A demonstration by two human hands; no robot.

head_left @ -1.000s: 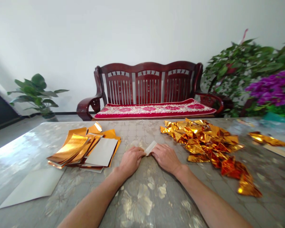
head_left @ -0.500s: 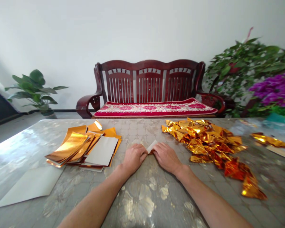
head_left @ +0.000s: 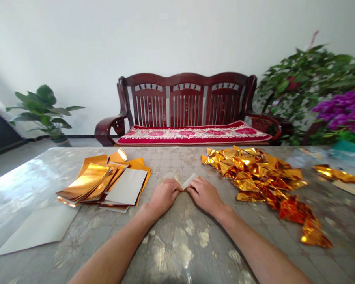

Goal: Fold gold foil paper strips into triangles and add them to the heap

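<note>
Between my hands, low over the middle of the table, is a sheet of foil paper [head_left: 189, 180] with its pale side up; much of it is hidden under my fingers. My left hand [head_left: 167, 194] pinches its near left edge, fingers curled. My right hand [head_left: 204, 196] grips the other side, the fingertips close to those of the left. To the left lies a loose stack of gold foil sheets [head_left: 88, 179], with a pale-backed sheet [head_left: 127, 187] on top. Right of my hands spreads a heap of folded gold foil pieces [head_left: 254, 173].
A larger pale sheet [head_left: 37, 228] lies at the table's left front. Another gold foil piece [head_left: 339, 174] and clear plastic [head_left: 306, 156] are at the right. Beyond the patterned table [head_left: 177, 252] stands a wooden bench [head_left: 186, 102], with plants [head_left: 307, 86] on both sides.
My fingertips have shifted slightly on the foil paper, the right ones moving a little to the left. Both hands keep hold of it, and the piles look the same.
</note>
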